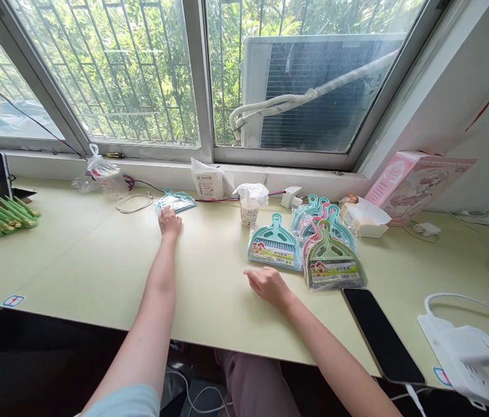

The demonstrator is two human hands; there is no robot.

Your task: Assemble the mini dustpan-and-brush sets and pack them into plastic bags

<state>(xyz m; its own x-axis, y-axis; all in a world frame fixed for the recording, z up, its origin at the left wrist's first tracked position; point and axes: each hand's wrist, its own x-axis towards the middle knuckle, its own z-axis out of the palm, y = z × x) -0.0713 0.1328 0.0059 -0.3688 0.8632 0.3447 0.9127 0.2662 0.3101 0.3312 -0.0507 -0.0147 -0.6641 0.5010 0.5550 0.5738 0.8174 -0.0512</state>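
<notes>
A teal dustpan [270, 234] is showing a dark blue bristle band and a red-and-yellow label. Just right of it, an olive-green dustpan [330, 246] is overlapping a pink dustpan [312, 234]. Behind it, a pink box [418, 185] is displaying a pastel cartoon print, while well left of it, bright green clips [5, 217] are showing yellow tips.
</notes>
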